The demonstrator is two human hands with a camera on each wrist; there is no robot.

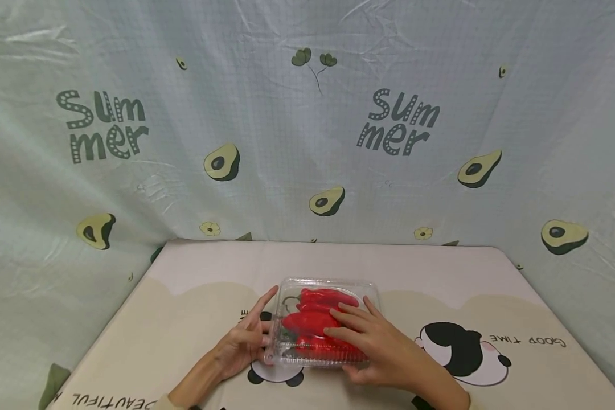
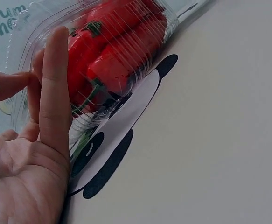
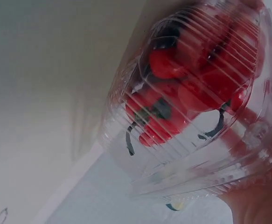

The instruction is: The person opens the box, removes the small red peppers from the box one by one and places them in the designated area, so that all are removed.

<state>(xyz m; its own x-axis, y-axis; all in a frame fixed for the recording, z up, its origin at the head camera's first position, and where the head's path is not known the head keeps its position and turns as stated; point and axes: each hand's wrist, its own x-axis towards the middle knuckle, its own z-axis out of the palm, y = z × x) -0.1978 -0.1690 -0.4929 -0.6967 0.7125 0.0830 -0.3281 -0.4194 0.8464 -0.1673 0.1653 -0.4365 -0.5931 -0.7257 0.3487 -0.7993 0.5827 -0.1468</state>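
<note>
A clear plastic clamshell box (image 1: 292,285) of red peppers (image 1: 310,323) lies between both hands in the head view. Green stems show through its ribbed wall in both wrist views. My left hand (image 1: 241,347) is at the box's left side, palm turned toward it, fingertips at the rim. In the left wrist view, one finger of that left hand (image 2: 33,158) stands straight along the plastic. Across the right part of the lid spread the straight fingers of my right hand (image 1: 374,341), its thumb by the near edge. Only part of the right hand (image 3: 259,203) shows in the right wrist view.
The box rests on a pale table cover (image 1: 200,319) printed with cartoon dogs (image 1: 466,353) and words. Behind the table hangs a light curtain (image 1: 266,114) with avocado and "summer" prints, which also runs along both sides.
</note>
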